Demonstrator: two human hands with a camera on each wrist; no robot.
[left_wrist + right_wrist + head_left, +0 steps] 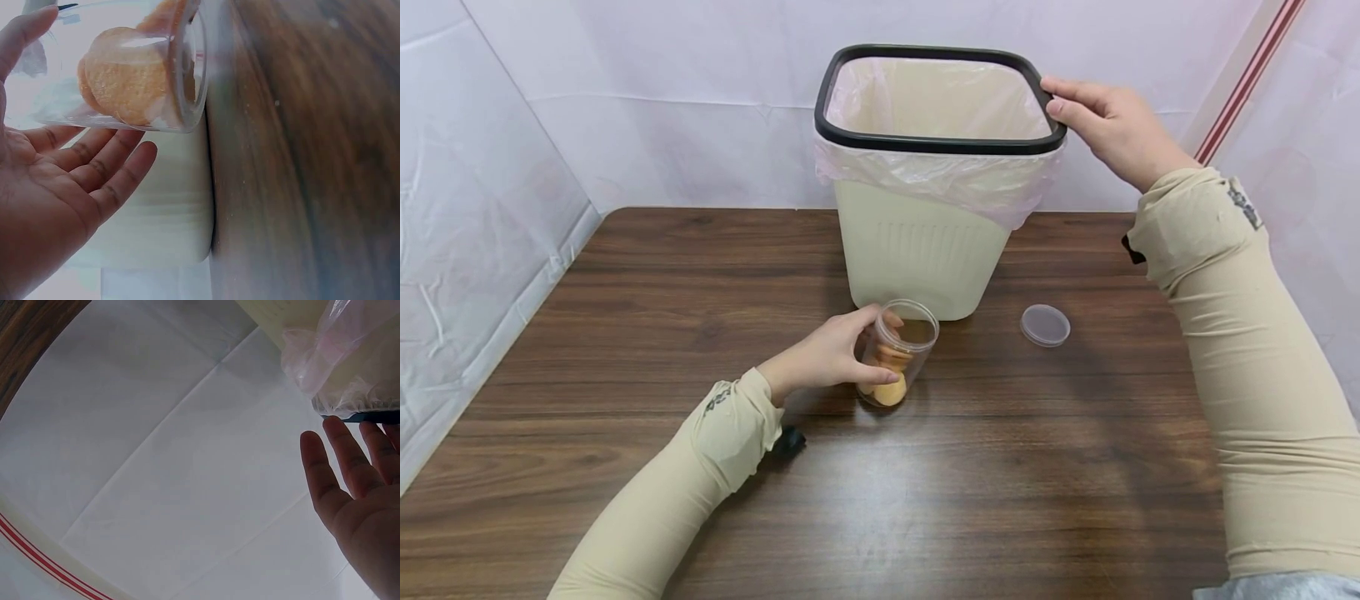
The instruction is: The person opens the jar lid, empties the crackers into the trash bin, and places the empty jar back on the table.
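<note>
My left hand (827,354) holds a clear plastic jar (917,354), thumb on the near side and fingers behind it. The jar stands uncapped on the table, close in front of the bin. Several round golden biscuits (125,78) lie inside, low in the jar. In the left wrist view the fingers (103,165) stretch along the jar's side. My right hand (1112,125) rests at the right corner of the bin's black rim (940,146), with the thumb and index fingertip on it. Its fingers (347,459) look nearly straight in the right wrist view.
A cream wastebasket (917,250) stands at the table's back edge, lined with a thin pink bag (955,179) folded over its top. A clear round lid (1045,325) lies flat to the right of it. White sheeting (685,100) hangs behind the dark wooden table (700,275).
</note>
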